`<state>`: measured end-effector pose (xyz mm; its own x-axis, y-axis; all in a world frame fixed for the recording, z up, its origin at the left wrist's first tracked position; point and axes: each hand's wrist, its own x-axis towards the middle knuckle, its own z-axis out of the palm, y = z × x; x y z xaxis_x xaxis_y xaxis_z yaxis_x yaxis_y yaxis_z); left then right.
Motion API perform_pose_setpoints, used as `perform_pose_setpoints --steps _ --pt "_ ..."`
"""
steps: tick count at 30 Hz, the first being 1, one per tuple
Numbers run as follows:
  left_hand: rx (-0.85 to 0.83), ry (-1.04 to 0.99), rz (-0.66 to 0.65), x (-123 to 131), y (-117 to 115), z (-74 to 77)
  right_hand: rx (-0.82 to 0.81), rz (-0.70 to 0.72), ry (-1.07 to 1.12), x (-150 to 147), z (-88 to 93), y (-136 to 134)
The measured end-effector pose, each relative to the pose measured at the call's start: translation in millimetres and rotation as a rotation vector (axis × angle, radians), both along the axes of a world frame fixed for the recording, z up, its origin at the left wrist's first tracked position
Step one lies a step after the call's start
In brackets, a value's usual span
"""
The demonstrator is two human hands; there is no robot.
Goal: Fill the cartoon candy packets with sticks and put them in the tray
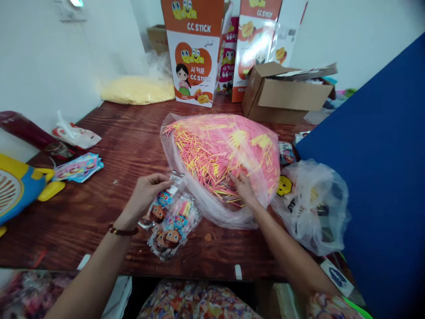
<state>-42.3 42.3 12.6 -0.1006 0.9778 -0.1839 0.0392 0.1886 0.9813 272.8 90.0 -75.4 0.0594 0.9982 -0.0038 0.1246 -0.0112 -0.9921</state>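
Observation:
My left hand (151, 188) pinches the top edge of a small clear printed packet (158, 206) with a cartoon face on it. Partly overlapping it on the table lies a second packet (175, 226), with pink and yellow sticks showing inside. My right hand (241, 186) reaches into the mouth of a large clear plastic bag (212, 217) full of loose thin pink and yellow sticks (202, 155). Its fingers are curled in among the sticks and partly hidden, closed on some of them.
Behind the bag stand a tall CC Stick box (195, 57) and an open cardboard box (282, 95). A crumpled clear bag (315, 208) sits at right beside a blue panel (385, 177). Printed sachets (79, 167), a tissue pack (78, 136) and a yellow-blue object (20, 186) are at left.

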Motion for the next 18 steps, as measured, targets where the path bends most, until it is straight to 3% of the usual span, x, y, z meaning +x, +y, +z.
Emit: perform_pose_setpoints --steps 4,9,14,18 --pt "-0.009 0.031 -0.206 38 -1 -4.4 0.018 0.157 0.099 -14 35.1 -10" --pt "-0.031 0.02 -0.342 67 1 -5.9 0.138 0.305 -0.093 -35 72.6 -32" --pt "-0.01 0.067 -0.419 67 -3 -4.6 0.316 0.403 -0.346 -46 88.0 -40" --pt "0.069 0.097 -0.463 64 -8 -9.0 0.266 0.42 -0.29 -45 88.5 -41"
